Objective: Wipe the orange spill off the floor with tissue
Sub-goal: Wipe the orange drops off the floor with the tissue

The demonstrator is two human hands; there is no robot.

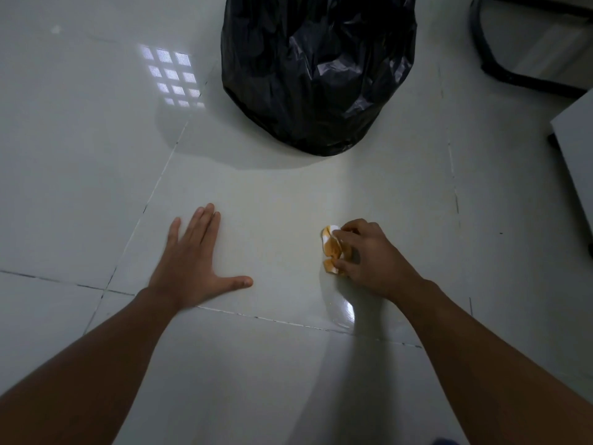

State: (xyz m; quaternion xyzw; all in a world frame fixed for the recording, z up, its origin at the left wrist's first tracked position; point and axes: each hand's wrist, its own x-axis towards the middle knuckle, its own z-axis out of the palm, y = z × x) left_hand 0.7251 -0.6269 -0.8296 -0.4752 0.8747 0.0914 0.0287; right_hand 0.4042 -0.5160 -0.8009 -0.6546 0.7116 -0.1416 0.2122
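Observation:
My right hand [369, 255] is closed around a crumpled tissue [332, 248] that is mostly stained orange, with a bit of white at its top, and presses it against the pale tiled floor [272, 213]. A wet glossy smear [341, 311] lies on the tile just below that hand. I see no orange liquid on the floor itself. My left hand [192, 261] rests flat on the tile to the left, palm down, fingers spread, holding nothing.
A full black rubbish bag [317, 69] stands on the floor straight ahead. A dark curved chair or table base [500, 69] is at the top right, and the corner of a grey piece of furniture [577, 149] juts in from the right edge.

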